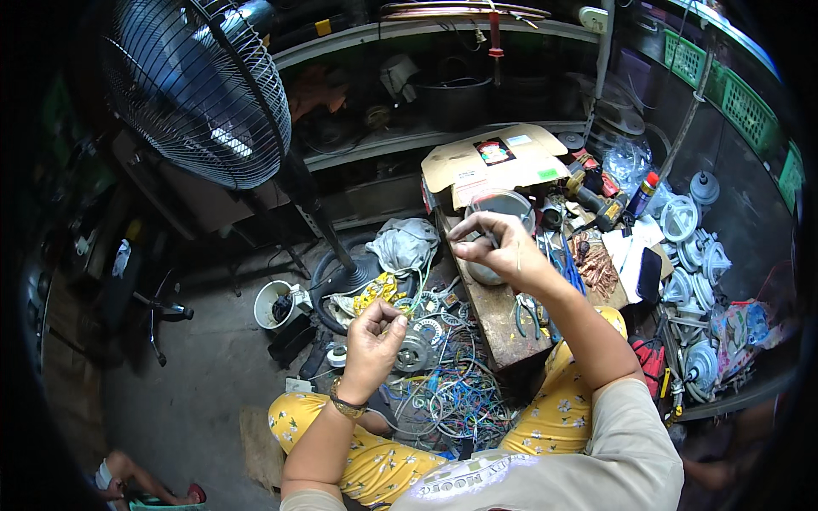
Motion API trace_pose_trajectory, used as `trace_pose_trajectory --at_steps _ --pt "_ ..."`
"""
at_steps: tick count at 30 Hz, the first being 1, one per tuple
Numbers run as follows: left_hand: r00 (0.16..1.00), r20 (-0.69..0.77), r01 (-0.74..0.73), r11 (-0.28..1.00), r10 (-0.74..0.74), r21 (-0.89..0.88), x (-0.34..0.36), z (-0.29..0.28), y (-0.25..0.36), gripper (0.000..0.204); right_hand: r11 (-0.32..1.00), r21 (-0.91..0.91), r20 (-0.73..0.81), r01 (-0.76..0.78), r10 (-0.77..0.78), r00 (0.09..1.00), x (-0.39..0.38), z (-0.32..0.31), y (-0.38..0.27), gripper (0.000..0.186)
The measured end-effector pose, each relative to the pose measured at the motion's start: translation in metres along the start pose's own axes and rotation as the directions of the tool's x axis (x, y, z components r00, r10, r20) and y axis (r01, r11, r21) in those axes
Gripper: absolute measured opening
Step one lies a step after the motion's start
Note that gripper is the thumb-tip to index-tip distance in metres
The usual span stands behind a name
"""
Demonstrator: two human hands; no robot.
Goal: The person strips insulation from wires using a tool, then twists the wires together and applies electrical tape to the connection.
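Note:
My left hand (375,341) is closed in a pinch over the floor pile, with a thin yellow-green wire (415,298) at its fingertips. Raised in front of the wooden bench, my right hand (498,243) has its fingers pressed together; anything small between them is too fine to make out. Behind and below that hand stands a round metal pot (486,274) on the bench. Between my knees spreads a tangle of coloured wires (456,400). Pliers with dark handles (527,315) lie on the bench's near edge, beside blue-handled tools (566,266).
The wooden bench (487,328) also carries a cardboard box (452,166), copper wire scraps (594,266), a cordless drill (603,207), a spray can (642,196) and a phone (649,274). A standing fan (200,94) and white bucket (277,305) are at left. Another person's leg (141,481) shows lower left.

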State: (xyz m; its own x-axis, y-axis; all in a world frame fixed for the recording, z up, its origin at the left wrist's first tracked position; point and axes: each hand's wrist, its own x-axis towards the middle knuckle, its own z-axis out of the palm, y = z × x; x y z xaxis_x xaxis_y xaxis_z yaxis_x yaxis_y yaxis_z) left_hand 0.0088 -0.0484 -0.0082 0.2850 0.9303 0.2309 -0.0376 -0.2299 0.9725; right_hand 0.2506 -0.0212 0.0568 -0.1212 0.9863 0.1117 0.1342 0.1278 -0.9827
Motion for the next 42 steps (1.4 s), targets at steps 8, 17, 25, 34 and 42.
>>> trace_pose_trajectory --at_steps 8,17,25,34,42 --pt "0.997 0.074 -0.018 0.906 -0.015 0.424 0.003 0.002 0.007 0.013 1.0 -0.008 0.085 0.02 -0.02 0.996 0.002 0.007 0.018 0.016" --pt "0.933 -0.028 -0.306 0.833 0.358 0.46 0.021 0.025 0.003 0.012 0.879 0.423 0.205 -0.218 0.142 0.969 -0.011 0.036 0.027 0.016" --pt "0.934 -0.157 -0.293 0.939 0.322 0.18 0.021 0.032 -0.009 0.013 0.731 0.579 0.334 -0.361 0.191 0.923 -0.015 0.039 0.036 0.02" --pt "0.974 -0.224 -0.095 0.957 0.032 -0.273 0.017 0.041 -0.023 0.006 0.893 0.446 0.048 -0.065 0.048 0.998 -0.019 0.069 0.043 0.017" --pt "0.932 -0.232 -0.083 0.457 -0.279 -0.886 0.05 0.001 -0.043 0.012 0.783 0.615 -0.088 0.093 -0.048 0.995 0.004 0.043 0.06 0.031"
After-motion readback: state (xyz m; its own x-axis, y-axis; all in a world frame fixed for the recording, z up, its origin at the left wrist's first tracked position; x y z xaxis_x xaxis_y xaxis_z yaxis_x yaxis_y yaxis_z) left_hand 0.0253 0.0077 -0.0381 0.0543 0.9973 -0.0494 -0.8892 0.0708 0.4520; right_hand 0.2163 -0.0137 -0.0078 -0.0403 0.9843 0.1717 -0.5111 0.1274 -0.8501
